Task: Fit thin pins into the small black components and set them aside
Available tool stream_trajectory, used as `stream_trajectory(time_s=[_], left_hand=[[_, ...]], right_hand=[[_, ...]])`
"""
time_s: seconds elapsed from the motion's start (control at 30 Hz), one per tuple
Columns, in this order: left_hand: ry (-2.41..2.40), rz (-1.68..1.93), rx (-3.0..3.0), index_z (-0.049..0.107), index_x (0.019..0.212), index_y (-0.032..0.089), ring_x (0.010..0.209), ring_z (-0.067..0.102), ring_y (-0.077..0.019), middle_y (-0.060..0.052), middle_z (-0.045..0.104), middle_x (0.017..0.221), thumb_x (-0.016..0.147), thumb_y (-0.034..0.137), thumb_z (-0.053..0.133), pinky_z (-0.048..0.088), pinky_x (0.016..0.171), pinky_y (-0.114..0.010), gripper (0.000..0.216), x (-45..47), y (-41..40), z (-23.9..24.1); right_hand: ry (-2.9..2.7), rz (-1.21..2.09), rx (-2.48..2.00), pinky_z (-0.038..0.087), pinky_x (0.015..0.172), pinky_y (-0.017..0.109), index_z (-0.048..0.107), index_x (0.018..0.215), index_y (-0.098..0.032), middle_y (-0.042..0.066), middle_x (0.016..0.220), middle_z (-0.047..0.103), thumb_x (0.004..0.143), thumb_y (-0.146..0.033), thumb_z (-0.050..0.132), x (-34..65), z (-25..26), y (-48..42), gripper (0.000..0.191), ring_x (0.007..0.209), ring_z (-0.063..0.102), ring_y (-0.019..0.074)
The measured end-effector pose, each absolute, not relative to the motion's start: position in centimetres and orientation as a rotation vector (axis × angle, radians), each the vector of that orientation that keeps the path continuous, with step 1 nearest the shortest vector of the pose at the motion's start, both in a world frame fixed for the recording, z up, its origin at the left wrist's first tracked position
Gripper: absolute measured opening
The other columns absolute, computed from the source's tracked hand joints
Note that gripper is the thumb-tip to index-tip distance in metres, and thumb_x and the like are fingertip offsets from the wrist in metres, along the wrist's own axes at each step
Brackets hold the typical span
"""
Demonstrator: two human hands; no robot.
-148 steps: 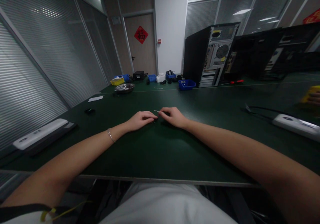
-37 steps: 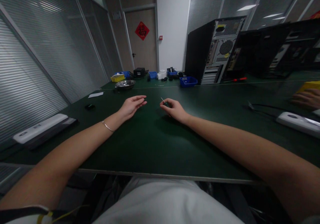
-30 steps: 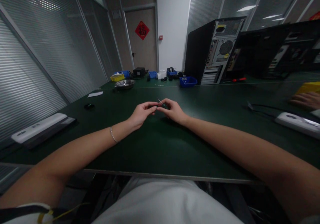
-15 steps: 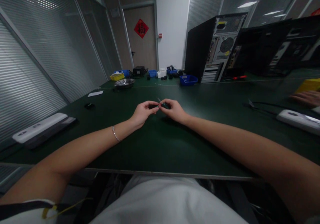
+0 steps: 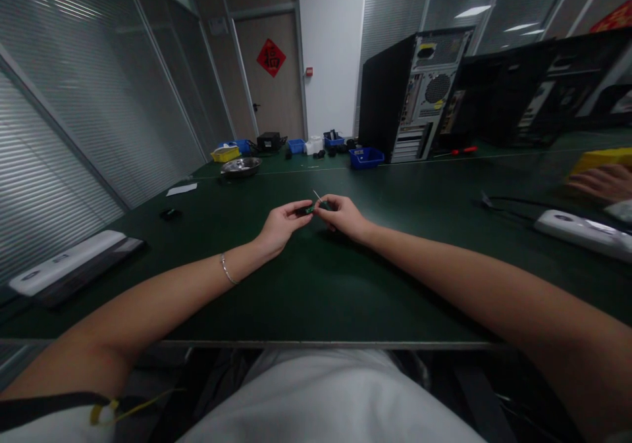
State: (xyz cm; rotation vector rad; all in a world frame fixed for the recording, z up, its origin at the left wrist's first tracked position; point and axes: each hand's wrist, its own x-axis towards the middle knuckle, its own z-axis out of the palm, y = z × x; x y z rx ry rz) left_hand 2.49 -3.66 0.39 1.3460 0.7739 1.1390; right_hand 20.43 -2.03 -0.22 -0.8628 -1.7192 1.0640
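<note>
**Fine work at a green desk [image 5: 306,291]**

The desk runs the length of a glass-walled office. A white power strip [image 5: 59,270] lies at its left edge. At mid-desk the left hand [image 5: 279,226] pinches a small dark part [image 5: 304,210] between thumb and fingertips, just above the surface. The right hand [image 5: 344,214], fingers curled shut, grips a thin metal tool [image 5: 316,197] just beside it. Far right rests another person's hand [image 5: 595,183].

**Computer repair bench in a glass-walled office**

Desktop towers [image 5: 409,94] stand at the far right of a long green-matted workbench [image 5: 306,278], with blue parts bins [image 5: 366,157] and a red-handled screwdriver [image 5: 459,150] beside them. Blind-covered glass partitions [image 5: 74,87] line the left, a wooden door [image 5: 271,94] closing the far end.
</note>
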Motion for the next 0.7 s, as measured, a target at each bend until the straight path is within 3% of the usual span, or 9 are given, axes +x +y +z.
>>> stream_trajectory(time_s=[0.4, 0.7], left_hand=[[0.767, 1.162, 1.400, 0.062, 0.116, 0.011, 0.110, 0.058, -0.0225, -0.013, 0.062, 0.118, 0.068, 0.012, 0.072, 0.038, 0.104, -0.040, 0.049, 2.49, -3.42, -0.13], [0.862, 1.194, 1.510, 0.066, 0.111, 0.012, 0.109, 0.058, -0.0238, -0.013, 0.063, 0.118, 0.072, 0.019, 0.071, 0.042, 0.100, -0.039, 0.040, 2.59, -3.09, -0.36]], right_hand=[[-1.792, 0.968, -0.913, 0.034, 0.037, 0.019, 0.058, 0.086, -0.015, -0.005, 0.057, 0.050, 0.074, -0.039, 0.062, 20.00, -0.14, -2.31, 0.027, 0.041, 0.043, 0.0070], [-1.758, 0.882, -0.974, 0.036, 0.045, 0.021, 0.059, 0.085, -0.014, -0.004, 0.057, 0.052, 0.074, -0.031, 0.059, 19.64, -0.50, -2.35, 0.020, 0.045, 0.045, 0.0076]])
